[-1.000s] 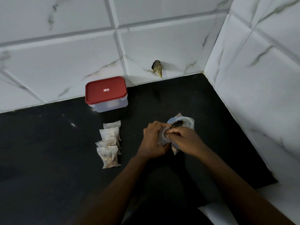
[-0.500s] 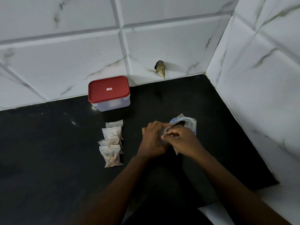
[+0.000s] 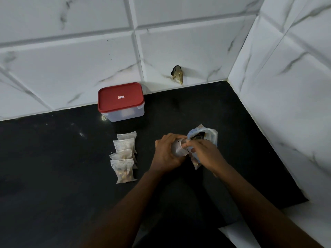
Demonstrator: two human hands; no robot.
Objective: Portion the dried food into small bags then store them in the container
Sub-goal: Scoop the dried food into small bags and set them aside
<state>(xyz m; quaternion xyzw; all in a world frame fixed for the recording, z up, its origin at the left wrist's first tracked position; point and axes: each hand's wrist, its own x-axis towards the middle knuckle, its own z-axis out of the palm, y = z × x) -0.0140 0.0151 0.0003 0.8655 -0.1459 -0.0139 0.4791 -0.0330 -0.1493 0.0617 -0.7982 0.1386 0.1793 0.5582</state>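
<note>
So both hands are busy over the black countertop (image 3: 53, 167), near the corner where the two tiled walls (image 3: 89, 59) meet. The left hand (image 3: 165, 154) has its fingers curled round a small clear bag (image 3: 179, 149), holding it on its side with the mouth facing right. The right hand (image 3: 206, 155) is right up against that mouth, fingers bent, pinching at the rim of the same bag as far as I can make out; it's dim, so I can't tell whether there's any food between the fingertips. Just behind the right hand sits the big bag (image 3: 211, 136) of dried food, top gaping open with dark stuff showing inside, and its lower corner pokes out under the right wrist. Off to the left of the hands, four filled bags (image 3: 123, 158) lie in a neat overlapping row running toward the back wall, each with brownish bits in it. Beyond that row, right against the wall, is the container (image 3: 125, 113), a clear tub with its red lid (image 3: 120, 97) on. There's also a rough broken spot (image 3: 177, 75) in the tile just above the counter, behind the hands.
</note>
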